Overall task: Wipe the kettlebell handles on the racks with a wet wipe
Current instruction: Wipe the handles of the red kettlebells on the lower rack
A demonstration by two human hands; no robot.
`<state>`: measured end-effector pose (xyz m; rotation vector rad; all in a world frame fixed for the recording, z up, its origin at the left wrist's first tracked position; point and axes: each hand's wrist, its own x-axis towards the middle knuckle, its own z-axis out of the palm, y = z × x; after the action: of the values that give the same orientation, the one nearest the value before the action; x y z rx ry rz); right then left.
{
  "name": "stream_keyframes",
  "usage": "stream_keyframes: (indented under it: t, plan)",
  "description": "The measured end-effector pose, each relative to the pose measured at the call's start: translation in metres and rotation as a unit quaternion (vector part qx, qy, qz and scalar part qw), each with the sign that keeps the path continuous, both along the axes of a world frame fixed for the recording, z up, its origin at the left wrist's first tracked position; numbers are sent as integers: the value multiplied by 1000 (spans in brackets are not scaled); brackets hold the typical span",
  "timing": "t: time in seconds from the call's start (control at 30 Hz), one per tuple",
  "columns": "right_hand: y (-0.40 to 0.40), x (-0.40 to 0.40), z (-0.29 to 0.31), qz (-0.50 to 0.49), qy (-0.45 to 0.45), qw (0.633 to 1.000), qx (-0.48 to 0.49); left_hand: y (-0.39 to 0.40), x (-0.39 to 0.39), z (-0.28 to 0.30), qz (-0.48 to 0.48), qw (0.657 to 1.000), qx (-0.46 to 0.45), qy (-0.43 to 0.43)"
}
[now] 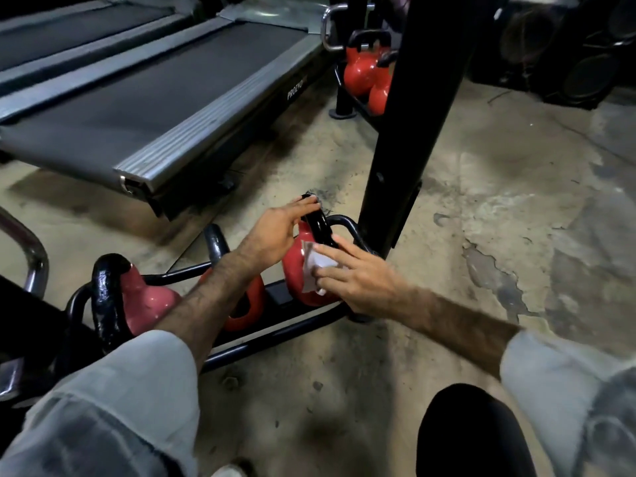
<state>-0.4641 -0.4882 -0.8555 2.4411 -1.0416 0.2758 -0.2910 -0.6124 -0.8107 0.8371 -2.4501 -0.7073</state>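
Fingers of my right hand lie nearly straight, pressing a white wet wipe flat against the red kettlebell just below its black handle. No curl that I can see; the wipe is pinned under the fingertips rather than pinched, though the thumb is hidden, so I cannot rule out a light hold from underneath.

Left hand: fingers reach over the top of the same handle, tips resting on its far end. Whether they wrap it or only touch it I cannot tell. My guess at the purpose: steadying the bell so it does not roll while the wipe works.

That bell sits at the right end of a low black rack on the floor, close to a black upright post. Two more red bells share the rack: one mostly behind my left forearm, one at the left end with a chipped black handle. A second rack further back holds more red bells.

Judgement: the wipe is on the body near the handle's base, so this handle is in progress; the neighbours look yet to do.

Treadmills to the left, bare concrete floor all round.
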Motion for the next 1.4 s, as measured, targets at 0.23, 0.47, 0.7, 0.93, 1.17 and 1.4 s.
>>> stream_keyframes:
  t: [0.23, 0.47, 0.7, 0.93, 1.17, 1.4]
  plan:
    - [-45, 11, 44, 81, 249, 961, 90, -8, 2, 0, 23, 999, 23, 13]
    - [-78, 14, 77, 124, 267, 949, 115, -12, 3, -3, 8, 998, 63, 32]
    - [-56, -7, 62, 182, 274, 930, 162, -14, 6, -5, 15, 997, 61, 34]
    - [-86, 1, 72, 152, 162, 966, 134, -13, 6, 2, 34, 997, 50, 40]
    - [-75, -16, 66, 169, 157, 962, 143, -15, 6, -1, 26, 998, 48, 34]
    - [-35, -2, 12, -84, -252, 964, 26, -16, 4, -4, 19, 996, 61, 61]
